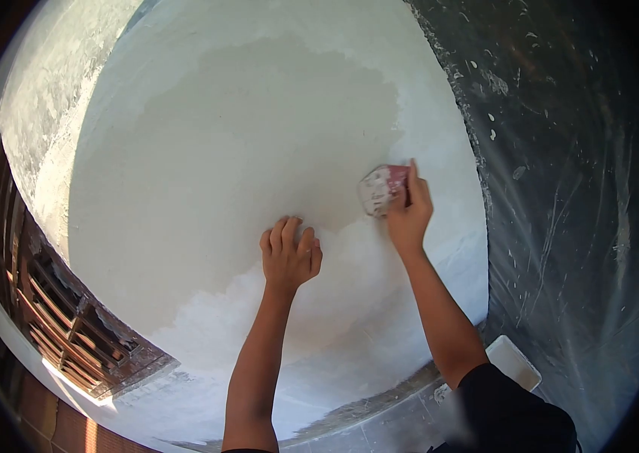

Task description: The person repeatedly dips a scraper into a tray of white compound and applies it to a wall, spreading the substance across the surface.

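A broad wall (259,136) in front of me has a damp-looking grey-green area, with paler, whiter coating around it. My right hand (410,208) grips a small red piece crusted with white (378,189), slightly blurred, right at the wall's surface near the edge of the grey area; its exact kind I cannot tell. Lower and to the left, my left hand (288,253) is against the wall with fingers curled. A small greyish bit shows at its fingertips, mostly hidden by them.
Dark plastic sheeting (561,189), spotted with white splashes, hangs along the right side. A brown slatted window frame (70,309) is at lower left. A white tray (514,364) sits low at the right, by the tiled floor (395,426).
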The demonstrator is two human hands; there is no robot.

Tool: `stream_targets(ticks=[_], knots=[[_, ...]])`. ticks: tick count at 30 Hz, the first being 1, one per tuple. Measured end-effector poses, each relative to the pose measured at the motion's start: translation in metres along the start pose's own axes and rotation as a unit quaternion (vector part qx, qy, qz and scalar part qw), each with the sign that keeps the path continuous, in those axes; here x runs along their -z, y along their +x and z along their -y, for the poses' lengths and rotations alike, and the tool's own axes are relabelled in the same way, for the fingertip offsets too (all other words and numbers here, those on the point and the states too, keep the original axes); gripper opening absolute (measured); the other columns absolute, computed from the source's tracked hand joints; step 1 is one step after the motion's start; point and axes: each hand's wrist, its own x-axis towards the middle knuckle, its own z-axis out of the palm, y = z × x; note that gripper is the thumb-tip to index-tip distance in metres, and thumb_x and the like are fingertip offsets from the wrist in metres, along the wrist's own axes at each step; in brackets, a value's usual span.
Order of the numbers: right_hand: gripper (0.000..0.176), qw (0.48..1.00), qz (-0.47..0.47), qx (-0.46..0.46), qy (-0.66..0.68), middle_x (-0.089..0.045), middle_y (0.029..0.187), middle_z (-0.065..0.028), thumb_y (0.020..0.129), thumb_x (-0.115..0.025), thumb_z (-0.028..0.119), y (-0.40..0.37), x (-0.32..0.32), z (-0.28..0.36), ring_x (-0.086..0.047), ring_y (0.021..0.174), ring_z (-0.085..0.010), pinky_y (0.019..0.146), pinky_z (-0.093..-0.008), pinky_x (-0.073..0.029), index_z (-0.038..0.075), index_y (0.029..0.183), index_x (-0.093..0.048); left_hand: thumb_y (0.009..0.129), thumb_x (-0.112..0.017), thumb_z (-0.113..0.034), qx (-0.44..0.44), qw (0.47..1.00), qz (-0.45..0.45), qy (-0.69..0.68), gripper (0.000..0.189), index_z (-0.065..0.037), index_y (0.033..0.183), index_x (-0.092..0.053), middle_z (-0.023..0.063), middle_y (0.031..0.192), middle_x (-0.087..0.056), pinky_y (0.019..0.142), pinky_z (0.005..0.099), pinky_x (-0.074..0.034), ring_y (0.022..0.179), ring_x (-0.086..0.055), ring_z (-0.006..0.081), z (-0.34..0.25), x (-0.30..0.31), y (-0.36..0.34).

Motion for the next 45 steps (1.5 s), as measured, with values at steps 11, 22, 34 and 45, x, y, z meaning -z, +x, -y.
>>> stream_targets(ticks=[11, 22, 34, 45], knots=[[0.057, 0.992, -0.075, -0.087, 0.042, -0.057, 0.097, -0.0150, 0.083, -0.050, -0.014, 0.011, 0.019, -0.010, -0.062, 0.087, -0.0269, 0.076, -0.0310, -0.051, -0.002, 0.138, -0.050, 0.081, -0.057, -0.022, -0.004, 1.000, -0.012, 0.005, 0.024, -0.018, 0.104, -0.053, 0.0072, 0.119, -0.055, 0.090, 0.0409, -0.036, 0.113, -0.050, 0.0261, 0.002, -0.002, -0.002], [0.055, 0.869, -0.139, -0.345, 0.327, -0.055, 0.096, -0.0131, 0.088, -0.054, -0.008, 0.005, 0.022, 0.007, -0.058, 0.084, -0.0209, 0.069, -0.0254, -0.047, 0.000, 0.142, -0.046, 0.079, -0.061, -0.022, -0.026, 1.000, 0.003, -0.013, 0.033, -0.014, 0.110, -0.052, 0.0105, 0.122, -0.052, 0.092, 0.0446, -0.033, 0.116, -0.047, 0.0296, 0.003, -0.002, -0.004], [0.057, 0.989, 0.143, 0.024, 0.039, -0.055, 0.098, -0.0170, 0.086, -0.050, -0.011, -0.018, 0.006, 0.031, -0.058, 0.091, -0.0291, 0.082, -0.0337, -0.048, -0.003, 0.142, -0.044, 0.078, -0.063, -0.023, -0.002, 1.000, 0.000, -0.030, 0.033, -0.013, 0.108, -0.053, 0.0102, 0.120, -0.052, 0.093, 0.0446, -0.033, 0.115, -0.048, 0.0292, 0.002, 0.002, -0.004], [0.059, 0.993, 0.113, 0.041, 0.018, -0.053, 0.097, -0.0181, 0.085, -0.049, -0.012, -0.014, 0.001, 0.021, -0.056, 0.089, -0.0328, 0.081, -0.0370, -0.047, -0.004, 0.143, -0.042, 0.077, -0.064, -0.022, -0.010, 0.999, 0.003, -0.041, 0.030, -0.013, 0.104, -0.055, 0.0100, 0.117, -0.052, 0.092, 0.0449, -0.035, 0.115, -0.048, 0.0289, 0.001, 0.003, -0.001]])
